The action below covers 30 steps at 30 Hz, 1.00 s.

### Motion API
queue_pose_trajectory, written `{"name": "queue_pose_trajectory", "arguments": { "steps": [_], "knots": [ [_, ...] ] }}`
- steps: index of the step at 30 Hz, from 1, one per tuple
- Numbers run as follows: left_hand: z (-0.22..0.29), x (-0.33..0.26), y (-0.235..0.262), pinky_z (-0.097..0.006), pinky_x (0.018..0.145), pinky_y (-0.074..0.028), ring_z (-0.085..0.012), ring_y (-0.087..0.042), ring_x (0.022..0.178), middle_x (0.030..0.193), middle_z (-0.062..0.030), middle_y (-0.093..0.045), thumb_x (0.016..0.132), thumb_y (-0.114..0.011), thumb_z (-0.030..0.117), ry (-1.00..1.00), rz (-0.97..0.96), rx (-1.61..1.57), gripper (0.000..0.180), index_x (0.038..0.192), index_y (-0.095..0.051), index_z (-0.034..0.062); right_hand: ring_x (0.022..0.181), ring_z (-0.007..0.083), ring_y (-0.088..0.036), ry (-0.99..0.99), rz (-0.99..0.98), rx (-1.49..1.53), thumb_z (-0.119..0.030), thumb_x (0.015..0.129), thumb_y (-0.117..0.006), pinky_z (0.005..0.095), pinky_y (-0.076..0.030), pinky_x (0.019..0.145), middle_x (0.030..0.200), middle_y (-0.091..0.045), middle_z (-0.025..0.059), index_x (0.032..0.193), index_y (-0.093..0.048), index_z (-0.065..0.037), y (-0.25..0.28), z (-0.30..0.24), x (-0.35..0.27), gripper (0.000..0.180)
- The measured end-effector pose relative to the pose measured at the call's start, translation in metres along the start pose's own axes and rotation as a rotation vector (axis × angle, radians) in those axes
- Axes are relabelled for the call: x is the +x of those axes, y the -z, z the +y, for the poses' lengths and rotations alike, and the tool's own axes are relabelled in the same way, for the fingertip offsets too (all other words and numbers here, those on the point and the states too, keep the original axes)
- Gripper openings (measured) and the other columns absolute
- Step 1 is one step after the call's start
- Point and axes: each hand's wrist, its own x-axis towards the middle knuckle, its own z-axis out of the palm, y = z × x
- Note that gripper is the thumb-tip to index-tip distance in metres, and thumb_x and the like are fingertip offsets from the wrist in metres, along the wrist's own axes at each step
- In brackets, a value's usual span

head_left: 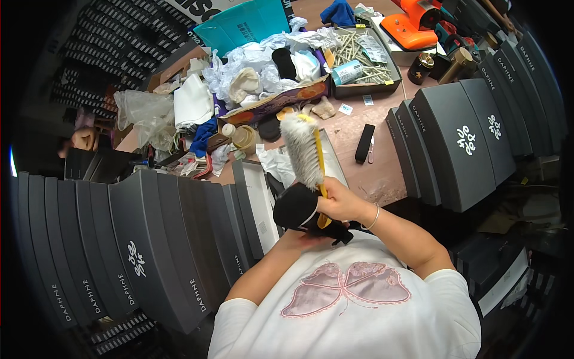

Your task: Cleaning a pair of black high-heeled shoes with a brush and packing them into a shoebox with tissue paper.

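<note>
My right hand is closed around the yellow handle of a brush, whose pale, thick bristles stand upward. Just below the bristles is a black shoe with a rounded end and a dangling strap, close in front of my chest. My left hand supports it from underneath; most of its fingers are hidden by the shoe. Behind the shoe lies an open shoebox with white tissue paper beside it.
Grey shoeboxes line the left side, and more boxes stand at the right. On the table are a black strip, a carton of crumpled paper, a tray of sticks and an orange device.
</note>
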Motion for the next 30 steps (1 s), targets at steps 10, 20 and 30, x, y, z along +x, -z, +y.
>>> {"name": "queue_pose_trajectory", "arguments": {
  "steps": [10,20,30],
  "knots": [
    [0.024,0.015,0.045,-0.045,0.085,-0.051,-0.0272,-0.063,0.098,0.099,-0.0085,-0.067,0.097,-0.047,0.041,-0.529,0.360,-0.132,0.039,0.106,-0.063,0.0061,0.077,0.0232,-0.062,0.067,0.273,-0.858,-0.006,0.087,-0.062,0.0312,-0.049,0.070,0.090,-0.061,0.0118,0.135,-0.051,-0.014,0.086,-0.032,-0.090,0.050],
    [0.030,0.035,0.045,-0.042,0.089,-0.051,-0.0226,-0.064,0.095,0.103,-0.0061,-0.068,0.095,-0.053,0.037,-0.590,0.628,-0.237,0.031,0.103,-0.064,0.0090,0.057,0.0286,-0.062,-0.187,-0.328,-1.414,-0.008,0.081,-0.057,0.0391,-0.049,0.048,0.071,-0.058,0.0125,0.127,-0.054,-0.009,0.038,-0.032,-0.053,0.047],
    [0.072,0.024,0.078,-0.038,0.087,-0.054,-0.0247,-0.064,0.097,0.104,-0.0096,-0.065,0.087,-0.057,0.012,-1.092,0.447,0.251,0.029,0.114,-0.059,0.0026,0.085,0.0374,-0.064,-0.377,-0.088,-0.714,-0.020,0.094,-0.054,0.0404,-0.049,0.075,0.099,-0.065,0.0231,0.124,-0.058,-0.005,0.077,-0.006,-0.026,0.034]
  ]
}}
